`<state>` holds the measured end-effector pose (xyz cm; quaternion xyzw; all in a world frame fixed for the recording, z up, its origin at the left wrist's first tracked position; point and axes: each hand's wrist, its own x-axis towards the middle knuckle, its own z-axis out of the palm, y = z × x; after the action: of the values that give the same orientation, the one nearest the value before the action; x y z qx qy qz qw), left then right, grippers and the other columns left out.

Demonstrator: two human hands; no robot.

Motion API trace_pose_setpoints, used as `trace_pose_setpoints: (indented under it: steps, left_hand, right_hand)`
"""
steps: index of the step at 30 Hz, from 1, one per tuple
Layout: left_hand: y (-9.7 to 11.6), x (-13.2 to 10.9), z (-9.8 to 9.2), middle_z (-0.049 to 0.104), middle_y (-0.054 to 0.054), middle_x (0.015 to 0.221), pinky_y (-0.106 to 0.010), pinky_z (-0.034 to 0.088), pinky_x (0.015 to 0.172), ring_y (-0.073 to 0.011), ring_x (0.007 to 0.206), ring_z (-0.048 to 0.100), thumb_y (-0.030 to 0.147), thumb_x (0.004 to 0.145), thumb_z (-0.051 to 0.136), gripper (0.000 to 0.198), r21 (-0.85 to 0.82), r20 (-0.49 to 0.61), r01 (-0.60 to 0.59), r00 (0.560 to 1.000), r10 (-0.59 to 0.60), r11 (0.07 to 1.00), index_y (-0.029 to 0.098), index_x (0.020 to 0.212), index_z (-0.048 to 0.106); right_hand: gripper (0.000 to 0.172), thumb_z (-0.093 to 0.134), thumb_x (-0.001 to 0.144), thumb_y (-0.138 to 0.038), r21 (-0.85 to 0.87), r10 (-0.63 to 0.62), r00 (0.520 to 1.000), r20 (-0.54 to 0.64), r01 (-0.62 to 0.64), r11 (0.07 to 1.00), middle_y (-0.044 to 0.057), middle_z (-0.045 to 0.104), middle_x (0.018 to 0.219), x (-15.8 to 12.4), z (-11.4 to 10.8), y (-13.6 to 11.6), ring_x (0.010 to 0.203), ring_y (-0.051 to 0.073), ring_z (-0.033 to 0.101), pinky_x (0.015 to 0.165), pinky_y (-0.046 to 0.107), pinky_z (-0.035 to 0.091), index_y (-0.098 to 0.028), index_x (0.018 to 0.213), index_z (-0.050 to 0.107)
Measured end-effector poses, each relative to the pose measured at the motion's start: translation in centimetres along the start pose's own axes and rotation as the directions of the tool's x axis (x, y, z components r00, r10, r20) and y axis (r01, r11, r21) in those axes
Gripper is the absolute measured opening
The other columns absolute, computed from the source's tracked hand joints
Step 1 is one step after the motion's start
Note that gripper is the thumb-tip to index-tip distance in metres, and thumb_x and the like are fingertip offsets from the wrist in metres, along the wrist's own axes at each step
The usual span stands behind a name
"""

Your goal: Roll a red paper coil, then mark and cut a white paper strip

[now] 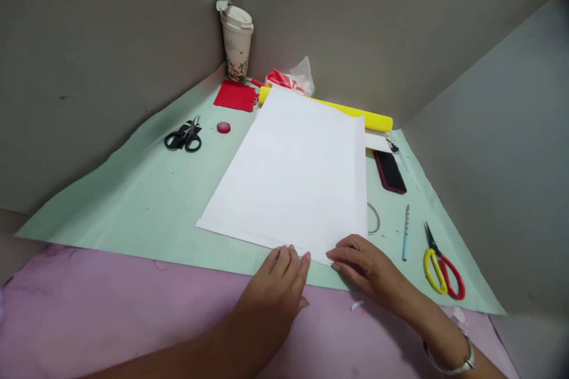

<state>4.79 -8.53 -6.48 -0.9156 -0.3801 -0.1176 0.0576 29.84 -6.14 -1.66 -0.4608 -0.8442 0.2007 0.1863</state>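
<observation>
A large white sheet of paper point(297, 172) lies across the green sheet point(155, 207), with narrow creased strips along its right and near edges. My left hand point(278, 290) rests on the near edge, fingers stretched out side by side and the thumb lower down, apart from the paper. Close to the near right corner, my right hand point(367, 266) pinches the paper's edge between thumb and fingers. A bracelet circles the right wrist.
Right side: red-and-yellow-handled scissors point(442, 269), a pencil point(406, 233), a phone point(390, 172). Behind the paper lies a yellow roll point(377, 121). Left side: black scissors point(185, 136), a red tape roll point(223, 127), red paper point(235, 96). A lidded cup point(237, 44) stands by the wall.
</observation>
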Motion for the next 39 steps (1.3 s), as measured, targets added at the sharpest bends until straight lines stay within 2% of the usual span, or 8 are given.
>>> trace_pose_setpoints:
  steps: [9,21,39]
  left_hand:
    - [-0.1,0.4,-0.5,0.071,-0.017,0.127,-0.044,0.037,0.103,-0.0305,0.115,0.062,0.055,0.091,0.066,0.065,0.019,-0.031,0.004,1.000,-0.003,1.000,0.011,0.137,0.061]
    - [-0.1,0.4,-0.3,0.073,-0.017,0.126,-0.044,0.039,0.104,-0.0303,0.114,0.064,0.053,0.093,0.065,0.061,0.019,-0.055,0.011,0.998,-0.010,1.000,0.011,0.137,0.063]
    - [-0.6,0.9,-1.2,0.074,-0.018,0.123,-0.045,0.040,0.104,-0.0329,0.112,0.063,0.039,0.095,0.063,0.048,0.028,-0.056,-0.006,0.998,0.008,1.000,0.012,0.134,0.067]
  right_hand:
    - [0.023,0.057,0.099,-0.018,0.020,0.014,1.000,0.002,-0.014,1.000,0.009,0.068,0.099,-0.3,0.3,0.4,0.089,0.021,0.065,0.075,0.036,0.059,-0.025,0.117,0.069]
    - [0.023,0.058,0.099,-0.016,0.021,0.018,1.000,-0.012,-0.018,1.000,0.009,0.068,0.099,-0.3,0.2,0.4,0.089,0.021,0.064,0.076,0.035,0.057,-0.023,0.116,0.070]
    - [0.019,0.062,0.096,-0.015,0.039,-0.026,0.998,-0.065,0.029,0.999,0.010,0.069,0.094,-0.6,0.0,0.9,0.087,0.021,0.062,0.076,0.034,0.054,-0.015,0.112,0.072]
